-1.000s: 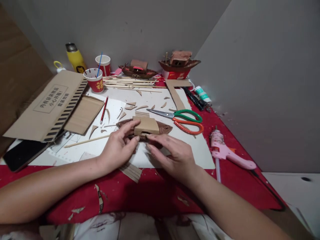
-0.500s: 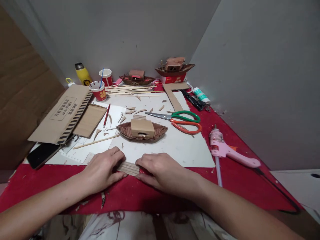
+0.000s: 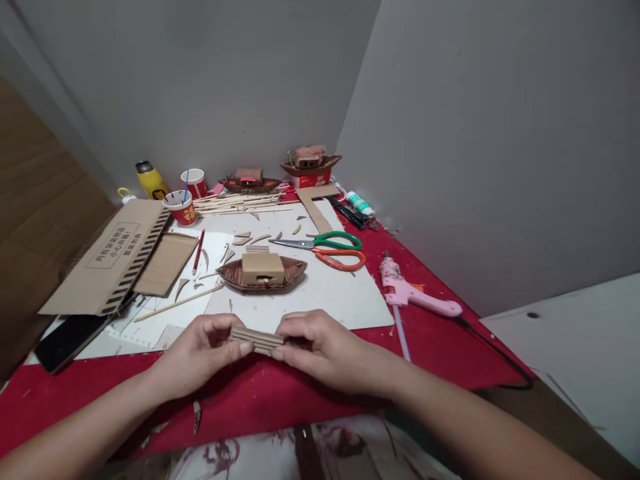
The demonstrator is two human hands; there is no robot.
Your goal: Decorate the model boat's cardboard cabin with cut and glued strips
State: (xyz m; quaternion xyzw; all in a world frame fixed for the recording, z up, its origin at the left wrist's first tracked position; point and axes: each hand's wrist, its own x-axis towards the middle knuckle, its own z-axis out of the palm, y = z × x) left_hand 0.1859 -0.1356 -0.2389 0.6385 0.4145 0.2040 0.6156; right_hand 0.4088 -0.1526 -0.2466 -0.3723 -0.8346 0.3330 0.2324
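Observation:
Both ends of a small ridged piece of corrugated cardboard (image 3: pixel 257 339) are pinched between my fingers. My left hand (image 3: pixel 203 350) grips its left end, thumb on the near side. At the right end my right hand (image 3: pixel 325 347) is closed with thumb and fingertips. Just beyond the piece stands a brown model boat (image 3: pixel 295 270) with a plain cardboard canopy (image 3: pixel 263 268). Behind the boat lie scissors (image 3: pixel 320 248) with one green and one orange handle. A flat ridged strip (image 3: pixel 257 249) rests behind the canopy.
A pink glue gun (image 3: pixel 415 297) lies at right, its cord trailing. Cardboard sheets (image 3: pixel 115 247) and a phone (image 3: pixel 70 340) are at left. Along the back are paper cups (image 3: pixel 180 207), a yellow bottle (image 3: pixel 151 180), thin sticks (image 3: pixel 240 203) and two finished-looking boats (image 3: pixel 310 160). Cardboard scraps dot the white board.
Both hands have lifted the corrugated piece off the table edge and tilted it toward me. The head view has shifted right and up, so the tabletop things appear further left and mostly lower.

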